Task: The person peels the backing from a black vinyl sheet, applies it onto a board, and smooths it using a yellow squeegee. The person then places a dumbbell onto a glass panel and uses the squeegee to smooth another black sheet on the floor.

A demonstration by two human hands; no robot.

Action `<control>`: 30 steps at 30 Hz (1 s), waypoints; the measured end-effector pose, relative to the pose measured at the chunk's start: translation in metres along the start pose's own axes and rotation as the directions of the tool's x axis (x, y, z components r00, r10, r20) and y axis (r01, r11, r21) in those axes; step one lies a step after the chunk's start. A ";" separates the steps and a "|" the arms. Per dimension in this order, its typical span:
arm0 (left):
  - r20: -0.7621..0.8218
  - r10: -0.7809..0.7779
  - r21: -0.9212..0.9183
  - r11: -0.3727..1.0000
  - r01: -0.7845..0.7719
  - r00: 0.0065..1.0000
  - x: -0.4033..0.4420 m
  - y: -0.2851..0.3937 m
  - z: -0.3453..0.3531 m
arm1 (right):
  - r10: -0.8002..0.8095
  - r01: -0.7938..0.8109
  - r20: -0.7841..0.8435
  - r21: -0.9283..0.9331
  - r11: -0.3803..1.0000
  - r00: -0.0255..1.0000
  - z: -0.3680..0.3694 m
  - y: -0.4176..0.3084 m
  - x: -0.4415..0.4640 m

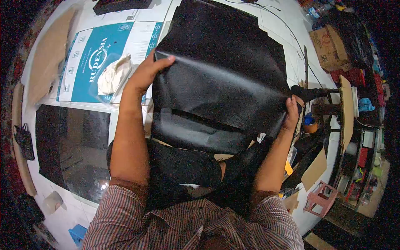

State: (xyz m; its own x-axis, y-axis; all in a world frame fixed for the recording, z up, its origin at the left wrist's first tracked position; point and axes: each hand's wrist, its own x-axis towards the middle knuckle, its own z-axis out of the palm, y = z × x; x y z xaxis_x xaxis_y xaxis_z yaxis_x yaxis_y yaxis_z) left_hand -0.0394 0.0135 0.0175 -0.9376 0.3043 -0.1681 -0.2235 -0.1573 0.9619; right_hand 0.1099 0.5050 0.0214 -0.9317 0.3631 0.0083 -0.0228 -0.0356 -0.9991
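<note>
A large black sheet (pixel 221 91), smooth and leather-like, spreads in front of me and over my legs. My left hand (pixel 152 71) is closed on its left edge, with the thumb on top and the fingers hidden beneath. On the opposite edge, my right hand (pixel 292 112) pinches the sheet, thumb up. A bright crease runs across the sheet between the two hands. Its near part folds over toward my lap, and a dark gap shows under that fold. The far part lies on the white floor and has stepped, cut-out corners.
Left of the sheet lies a blue and white printed cardboard (pixel 89 62) with a crumpled white cloth (pixel 114 75) on it. Nearer is a glossy dark panel (pixel 79 146). To the right are an orange pot (pixel 310 124), a small pink stool (pixel 321 198) and a cardboard box (pixel 329 48).
</note>
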 end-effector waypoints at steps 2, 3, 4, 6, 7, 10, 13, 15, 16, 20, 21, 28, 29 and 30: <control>-0.001 0.039 0.160 0.986 -0.039 0.999 -0.005 0.007 0.006 | -0.006 0.013 -0.180 0.035 0.999 0.984 0.000 0.003 0.000; -0.126 0.088 0.298 0.954 -0.047 0.988 -0.004 0.006 0.008 | -0.008 0.022 -0.269 0.052 0.998 0.963 0.004 0.001 -0.001; -0.126 0.088 0.299 0.953 -0.047 0.988 -0.004 0.006 0.006 | -0.007 0.023 -0.269 0.054 0.998 0.963 0.006 -0.003 -0.002; -0.075 0.024 0.227 0.974 -0.007 0.997 -0.005 0.011 0.006 | -0.042 0.047 -0.180 0.024 0.999 0.983 0.008 -0.016 -0.006; -0.098 0.020 0.185 0.983 -0.001 0.995 -0.001 0.004 0.004 | -0.042 0.047 -0.179 0.024 0.999 0.983 -0.004 -0.007 -0.004; -0.070 -0.069 0.107 0.991 0.076 0.995 -0.001 0.001 0.005 | -0.090 0.108 -0.078 0.260 0.960 0.993 -0.016 0.004 -0.007; -0.023 -0.008 0.051 0.999 0.009 1.000 0.007 -0.008 -0.002 | -0.083 -0.033 0.134 0.691 0.722 0.988 0.005 -0.008 -0.024; 0.010 -0.014 0.030 0.999 0.014 1.000 0.006 -0.004 0.000 | -0.091 -0.019 0.124 0.683 0.730 0.988 0.031 -0.001 -0.027; 0.039 -0.018 0.010 1.000 0.018 0.999 0.003 0.003 0.001 | -0.095 -0.013 0.121 0.680 0.733 0.988 0.032 -0.004 -0.038; 0.019 0.078 0.133 0.988 -0.080 0.997 0.002 0.003 -0.001 | -0.110 0.009 0.109 0.668 0.744 0.988 0.035 -0.014 -0.031; 0.027 0.134 0.142 0.980 -0.137 0.991 -0.004 0.014 0.006 | -0.115 0.016 0.106 0.663 0.748 0.988 0.046 -0.014 -0.029; 0.152 0.074 -0.026 0.997 -0.071 0.986 -0.012 0.022 -0.001 | -0.148 0.062 0.084 0.635 0.770 0.985 0.057 -0.034 -0.026; 0.164 0.042 -0.084 0.996 -0.028 0.986 -0.014 0.021 -0.003 | -0.147 0.061 0.085 0.635 0.770 0.985 0.041 -0.022 -0.021; 0.178 0.011 -0.141 0.990 0.015 0.984 -0.015 0.020 -0.004 | -0.091 0.008 0.097 0.639 0.770 0.991 0.013 -0.002 -0.012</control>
State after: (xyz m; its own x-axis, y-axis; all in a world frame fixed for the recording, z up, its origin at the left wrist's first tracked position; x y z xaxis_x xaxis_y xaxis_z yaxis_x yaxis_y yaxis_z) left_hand -0.0311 0.0021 0.0388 -0.8777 0.4647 -0.1168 -0.2725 -0.2837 0.9194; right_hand 0.1163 0.4888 0.0237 -0.9565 0.2728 0.1032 -0.2566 -0.6190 -0.7423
